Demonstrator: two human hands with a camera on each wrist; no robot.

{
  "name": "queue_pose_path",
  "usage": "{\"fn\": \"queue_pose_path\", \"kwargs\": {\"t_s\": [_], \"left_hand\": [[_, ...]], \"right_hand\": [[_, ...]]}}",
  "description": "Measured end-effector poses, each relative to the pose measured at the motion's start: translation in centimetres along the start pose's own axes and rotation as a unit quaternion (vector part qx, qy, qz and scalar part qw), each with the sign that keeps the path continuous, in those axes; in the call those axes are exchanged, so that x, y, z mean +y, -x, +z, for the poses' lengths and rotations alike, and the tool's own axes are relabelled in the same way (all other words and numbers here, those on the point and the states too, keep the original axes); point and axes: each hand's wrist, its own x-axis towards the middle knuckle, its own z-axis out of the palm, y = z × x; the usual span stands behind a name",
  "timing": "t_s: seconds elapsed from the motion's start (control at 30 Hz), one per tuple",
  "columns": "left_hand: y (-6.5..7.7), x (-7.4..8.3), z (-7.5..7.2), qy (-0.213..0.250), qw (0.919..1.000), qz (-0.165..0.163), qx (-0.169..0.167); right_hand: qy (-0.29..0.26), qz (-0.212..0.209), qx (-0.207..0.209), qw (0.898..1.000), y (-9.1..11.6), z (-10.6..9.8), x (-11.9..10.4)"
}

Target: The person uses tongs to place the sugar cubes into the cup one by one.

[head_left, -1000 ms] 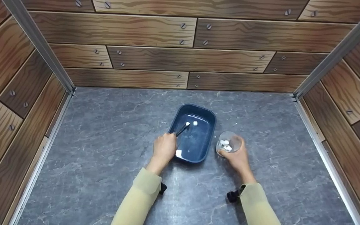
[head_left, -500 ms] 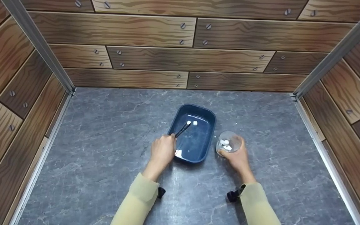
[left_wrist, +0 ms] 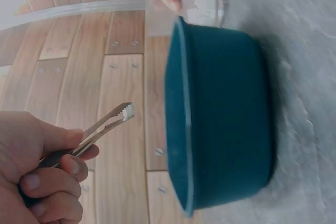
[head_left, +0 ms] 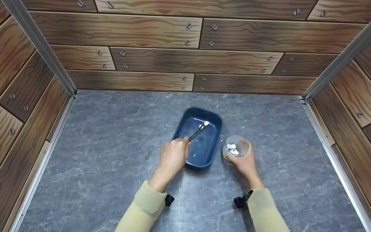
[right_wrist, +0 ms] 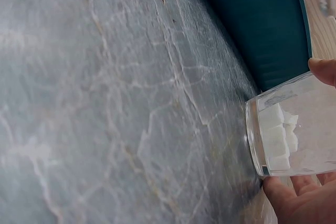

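Observation:
My left hand point(head_left: 172, 154) grips a pair of small metal tongs point(head_left: 198, 132) with a dark handle. In the left wrist view, the serrated tips of the tongs point(left_wrist: 105, 124) pinch a white cube point(left_wrist: 128, 111), raised clear of the rim of a deep blue basin point(left_wrist: 226, 114). Inside the basin, seen from the head, another white cube point(head_left: 200, 126) lies partly hidden behind the tongs. My right hand point(head_left: 245, 162) holds a clear glass point(head_left: 237, 141) to the right of the basin, thumb and fingers around it. Several white cubes point(right_wrist: 278, 137) are piled at its bottom.
All this stands on a grey marbled surface point(head_left: 114, 129). Wood-patterned panels point(head_left: 159, 61) close off the back and both sides, with metal edging point(head_left: 324, 138) at the corners and along the base. Tiny white specks point(head_left: 243, 127) lie near the glass.
The tongs have closed on a white cube and lifted it up and to the right from the basin floor. My right hand and the glass have stayed in place.

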Motion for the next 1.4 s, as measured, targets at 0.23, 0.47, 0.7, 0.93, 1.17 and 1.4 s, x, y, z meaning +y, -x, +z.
{"fn": "queue_pose_path", "kwargs": {"t_s": [0.23, 0.47, 0.7, 0.93, 1.17, 1.4], "left_hand": [[0.0, 1.7, -0.8, 0.02, 0.999, 0.038, 0.009], [-0.1, 3.3, -0.6, 0.024, 0.9962, 0.083, -0.002], [0.0, 4.7, 0.3, 0.012, 0.9949, 0.098, -0.021], [0.0, 5.5, 1.1, -0.011, 0.9926, 0.117, -0.03], [-0.2, 5.8, 1.9, -0.006, 0.9908, 0.127, -0.046], [-0.3, 5.2, 2.3, -0.004, 0.994, 0.101, -0.042]], "right_hand": [[-0.006, -0.002, 0.003, 1.0, 0.0, 0.0, 0.0], [-0.003, -0.006, 0.003, 1.0, 0.0, 0.0, -0.1], [-0.015, -0.015, 0.006, 1.0, 0.0, 0.0, 0.0], [-0.014, -0.007, 0.003, 1.0, 0.1, 0.0, -0.1], [-0.036, -0.017, -0.001, 0.999, 0.0, 0.0, -0.1], [-0.02, -0.007, -0.001, 1.0, 0.1, 0.0, -0.1]]}}
